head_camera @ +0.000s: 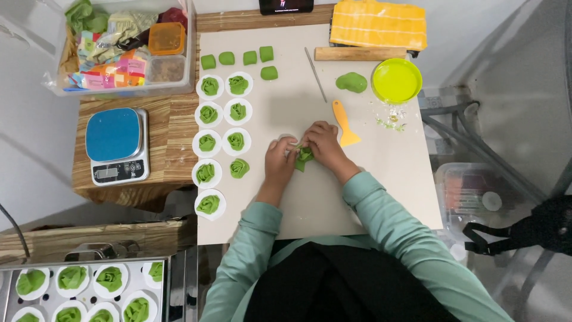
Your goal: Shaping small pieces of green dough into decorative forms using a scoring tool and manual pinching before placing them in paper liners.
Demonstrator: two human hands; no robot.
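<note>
Both hands meet on a green dough piece near the middle of the pale worktop. The left hand pinches its left edge while the right hand curls over its top. A yellow scraper lies just beside the right hand; shaped green dough rosettes sit in rows to the left.

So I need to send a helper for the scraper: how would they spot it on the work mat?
Start at the beige work mat and find the round lime-green bowl near its far right edge. Just below and left of it lies the yellow scraper, beside the right hand. It is the only flat, yellow, handled tool among green dough.
</note>
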